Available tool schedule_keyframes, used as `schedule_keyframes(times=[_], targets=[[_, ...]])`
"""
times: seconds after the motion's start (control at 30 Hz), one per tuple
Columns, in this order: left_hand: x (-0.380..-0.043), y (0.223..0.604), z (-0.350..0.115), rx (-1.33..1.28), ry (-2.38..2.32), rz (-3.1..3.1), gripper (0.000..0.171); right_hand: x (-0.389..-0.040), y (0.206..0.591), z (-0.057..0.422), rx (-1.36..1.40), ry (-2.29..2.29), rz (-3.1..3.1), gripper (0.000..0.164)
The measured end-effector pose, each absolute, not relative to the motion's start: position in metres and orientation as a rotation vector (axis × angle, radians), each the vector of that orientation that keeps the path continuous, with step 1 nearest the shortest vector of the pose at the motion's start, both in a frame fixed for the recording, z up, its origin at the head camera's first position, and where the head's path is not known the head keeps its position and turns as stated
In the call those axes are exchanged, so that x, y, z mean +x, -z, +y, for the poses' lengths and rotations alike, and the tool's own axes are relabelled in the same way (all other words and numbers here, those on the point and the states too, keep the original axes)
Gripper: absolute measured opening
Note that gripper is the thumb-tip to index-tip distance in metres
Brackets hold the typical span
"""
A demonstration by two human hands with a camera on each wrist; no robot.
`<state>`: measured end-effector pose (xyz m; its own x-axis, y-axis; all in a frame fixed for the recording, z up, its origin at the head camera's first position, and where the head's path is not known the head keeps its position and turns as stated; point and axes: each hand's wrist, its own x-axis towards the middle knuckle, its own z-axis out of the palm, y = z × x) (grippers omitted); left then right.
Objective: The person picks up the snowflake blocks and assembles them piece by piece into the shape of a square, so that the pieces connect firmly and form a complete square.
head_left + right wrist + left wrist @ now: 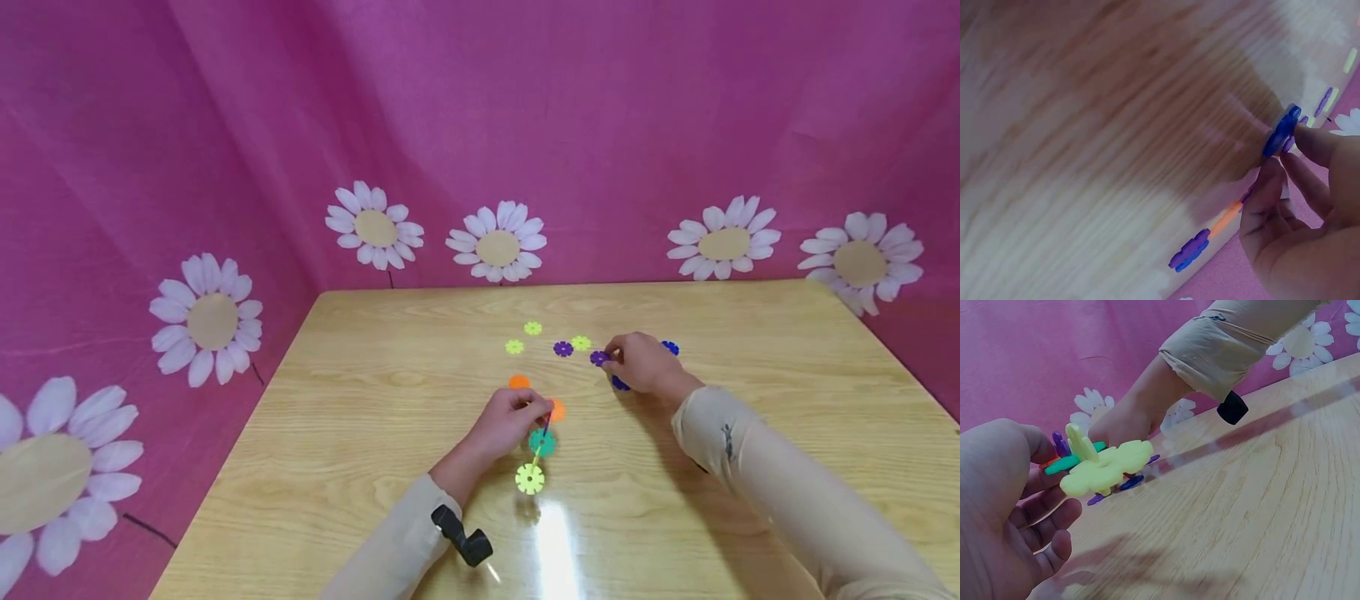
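From the left, a pink curtain (258, 100) printed with white daisies hangs behind a wooden counter (315, 417). A black strap (461, 537) sits on the left sleeve (405, 533). The left hand (504, 423) reaches in with its thumb and fingers pinching the orange-and-purple end of a string of joined notched discs (542, 442), held up over the counter, teal in the middle, yellow-green at the near end. Just past that hand lies an orange disc (519, 382), partly covered; beyond it are two yellow-green discs (532, 328). Further right, a purple disc (562, 349) sits right beside a yellow one (581, 342). Next comes another purple disc (598, 358), at the fingertips of the right hand (645, 362); I can't tell whether they grip it. A dark blue disc (620, 383) peeks from under that hand, and a blue disc (671, 347) lies just beyond it.
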<state>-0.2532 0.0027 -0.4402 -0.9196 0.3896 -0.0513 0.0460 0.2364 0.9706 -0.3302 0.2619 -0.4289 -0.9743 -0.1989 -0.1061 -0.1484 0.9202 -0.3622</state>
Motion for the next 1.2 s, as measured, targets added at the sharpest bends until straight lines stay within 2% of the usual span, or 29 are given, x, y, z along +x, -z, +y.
schedule_keyframes(times=[0.5,0.87,1.2], targets=[[-0.25,0.439,0.0,0.381,-1.76,2.23,0.031,-0.328,0.419,0.254,-0.167,0.734,2.844,0.039],[-0.252,0.439,-0.003,0.325,-1.791,2.235,0.028,-0.322,0.419,0.249,-0.197,0.863,2.877,0.016],[-0.255,0.442,-0.004,0.309,-1.812,2.248,0.029,-0.294,0.41,0.256,-0.335,1.048,2.884,0.012]])
